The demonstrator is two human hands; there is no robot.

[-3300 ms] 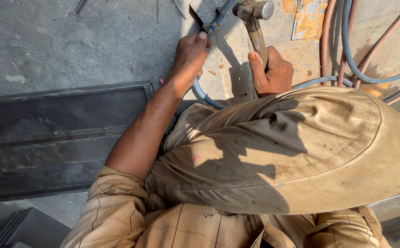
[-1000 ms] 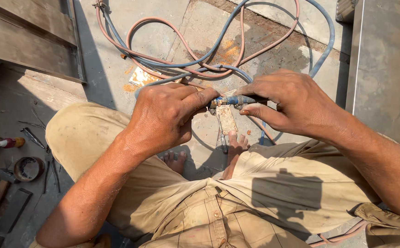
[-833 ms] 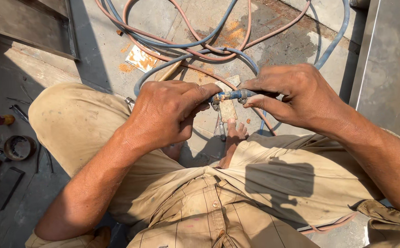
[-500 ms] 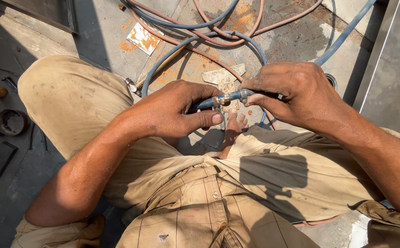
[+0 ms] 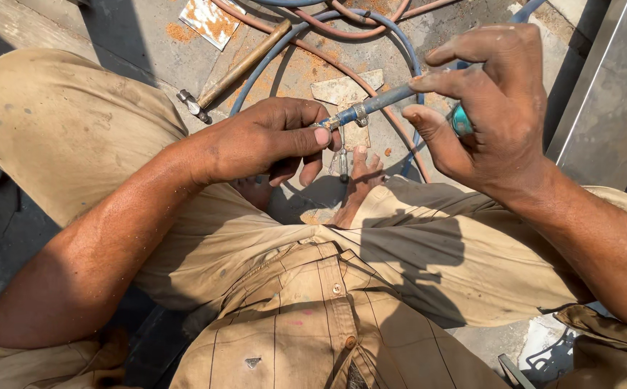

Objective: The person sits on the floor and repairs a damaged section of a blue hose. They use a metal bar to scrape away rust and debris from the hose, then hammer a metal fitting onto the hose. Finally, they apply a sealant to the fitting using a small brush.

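Blue hose (image 5: 385,99) grasped by both hands' fingers, hammer (image 5: 238,70) behind (hoses beside)

Matt rubber hose (image 5: 385,99), wooden hammer handle (image 5: 245,63), rough concrete floor (image 5: 141,29)

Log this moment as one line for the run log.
left hand: pinches hose clamp | right hand: grips blue hose | hammer: on floor, untouched

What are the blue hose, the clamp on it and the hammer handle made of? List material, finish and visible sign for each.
Blue hose between the left hand and right hand: probably rubber or soft plastic, matte; it curves freely.
Silver band clamp: metal, shiny; it glints in the sun.
Brown hammer handle: apparently wood, worn and dull; its head looks like grey steel.
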